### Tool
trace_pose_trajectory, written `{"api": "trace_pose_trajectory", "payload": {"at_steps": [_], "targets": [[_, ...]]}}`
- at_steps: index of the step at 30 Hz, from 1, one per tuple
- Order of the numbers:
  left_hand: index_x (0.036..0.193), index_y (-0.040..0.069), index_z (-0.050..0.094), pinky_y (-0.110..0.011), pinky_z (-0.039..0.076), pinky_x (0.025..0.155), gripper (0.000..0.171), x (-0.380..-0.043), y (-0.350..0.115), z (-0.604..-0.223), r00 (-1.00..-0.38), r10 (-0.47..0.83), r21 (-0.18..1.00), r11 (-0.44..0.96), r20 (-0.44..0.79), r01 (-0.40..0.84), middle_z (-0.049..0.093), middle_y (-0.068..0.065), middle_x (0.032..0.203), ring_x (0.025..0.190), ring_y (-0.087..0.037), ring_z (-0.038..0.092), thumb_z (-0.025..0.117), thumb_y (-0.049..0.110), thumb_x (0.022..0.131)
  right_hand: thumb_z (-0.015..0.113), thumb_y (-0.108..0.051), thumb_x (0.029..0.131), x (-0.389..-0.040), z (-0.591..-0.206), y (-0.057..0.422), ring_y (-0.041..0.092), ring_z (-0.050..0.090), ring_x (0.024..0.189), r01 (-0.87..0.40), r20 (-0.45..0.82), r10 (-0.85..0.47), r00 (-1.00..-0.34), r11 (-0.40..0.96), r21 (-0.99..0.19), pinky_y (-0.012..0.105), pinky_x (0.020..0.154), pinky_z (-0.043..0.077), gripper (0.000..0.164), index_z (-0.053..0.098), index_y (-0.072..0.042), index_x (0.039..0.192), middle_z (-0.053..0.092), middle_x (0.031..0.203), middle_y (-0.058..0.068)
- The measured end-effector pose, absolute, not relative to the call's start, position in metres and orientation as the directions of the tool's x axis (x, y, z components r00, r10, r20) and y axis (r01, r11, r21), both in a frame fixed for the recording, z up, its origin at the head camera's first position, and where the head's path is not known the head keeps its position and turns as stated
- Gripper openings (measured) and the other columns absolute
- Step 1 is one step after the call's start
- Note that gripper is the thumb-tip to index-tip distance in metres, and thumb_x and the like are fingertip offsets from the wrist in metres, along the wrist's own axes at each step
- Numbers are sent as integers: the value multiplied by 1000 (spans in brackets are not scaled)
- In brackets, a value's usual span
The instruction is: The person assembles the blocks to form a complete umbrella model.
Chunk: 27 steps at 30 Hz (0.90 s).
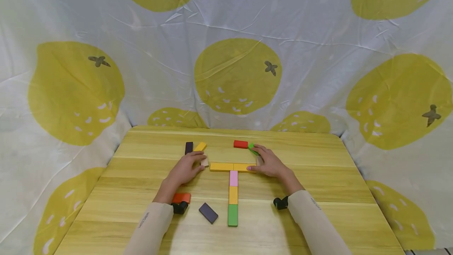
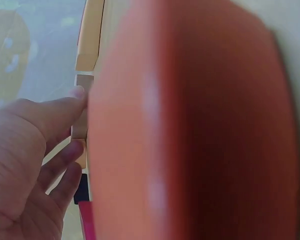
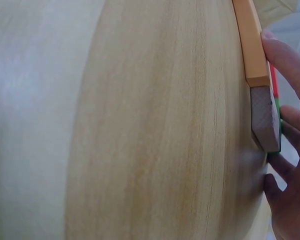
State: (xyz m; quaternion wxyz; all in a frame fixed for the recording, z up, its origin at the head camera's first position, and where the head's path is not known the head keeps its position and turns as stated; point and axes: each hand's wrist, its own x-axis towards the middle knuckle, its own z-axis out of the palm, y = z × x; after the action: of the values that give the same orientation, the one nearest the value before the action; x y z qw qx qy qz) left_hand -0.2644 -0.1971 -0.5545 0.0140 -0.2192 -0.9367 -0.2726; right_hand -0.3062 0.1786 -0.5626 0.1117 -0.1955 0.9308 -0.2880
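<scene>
My left hand (image 1: 188,167) pinches a plain wooden block (image 1: 204,162) between thumb and fingers, just left of a row of two orange-yellow blocks (image 1: 221,167). In the left wrist view the thumb lies against that wooden block (image 2: 81,120). My right hand (image 1: 271,163) rests its thumb on the right-hand block of the row (image 3: 253,45), while its fingers reach the far side, touching a green block (image 1: 252,150). Another plain wooden block (image 3: 265,115) sits at the row's right end, partly under this hand. A pink block (image 1: 233,178) meets the row's middle from below.
Below the pink block a yellow block (image 1: 233,195) and a green block (image 1: 232,215) continue the line. Around lie a red block (image 1: 240,144), a dark block (image 1: 189,147), a yellow block (image 1: 200,146), an orange-red block (image 1: 182,198) and another dark block (image 1: 208,213). A lemon-print cloth (image 1: 233,23) hangs behind.
</scene>
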Motion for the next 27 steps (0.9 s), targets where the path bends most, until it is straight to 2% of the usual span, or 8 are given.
{"api": "trace_pose_trajectory", "payload": {"at_steps": [5,13,27], "targets": [[140,6,64,-58,41,117,43,-266,-194,-556,-910,394,525,752,128,399,54,-18,152,141,-42,49,68,24,101,76,-61,86,-308,-566,179,35,26,156,-310,-87,-433,-897,758,-574,59,124,28,95,38,-16,161,27,171,2],[134,2,67,-55,43,115,39,-266,-191,-556,-923,350,552,745,156,376,60,-17,142,133,-40,56,70,19,100,76,-60,86,-307,-567,179,37,28,155,-322,-73,-437,-897,757,-569,60,123,30,96,38,-15,160,28,170,4],[137,4,66,-56,43,115,38,-263,-193,-556,-909,385,543,735,159,407,58,-17,146,137,-41,53,67,16,101,76,-60,86,-305,-564,180,37,29,154,-319,-72,-434,-898,756,-572,60,123,30,95,38,-14,160,29,170,5]]}}
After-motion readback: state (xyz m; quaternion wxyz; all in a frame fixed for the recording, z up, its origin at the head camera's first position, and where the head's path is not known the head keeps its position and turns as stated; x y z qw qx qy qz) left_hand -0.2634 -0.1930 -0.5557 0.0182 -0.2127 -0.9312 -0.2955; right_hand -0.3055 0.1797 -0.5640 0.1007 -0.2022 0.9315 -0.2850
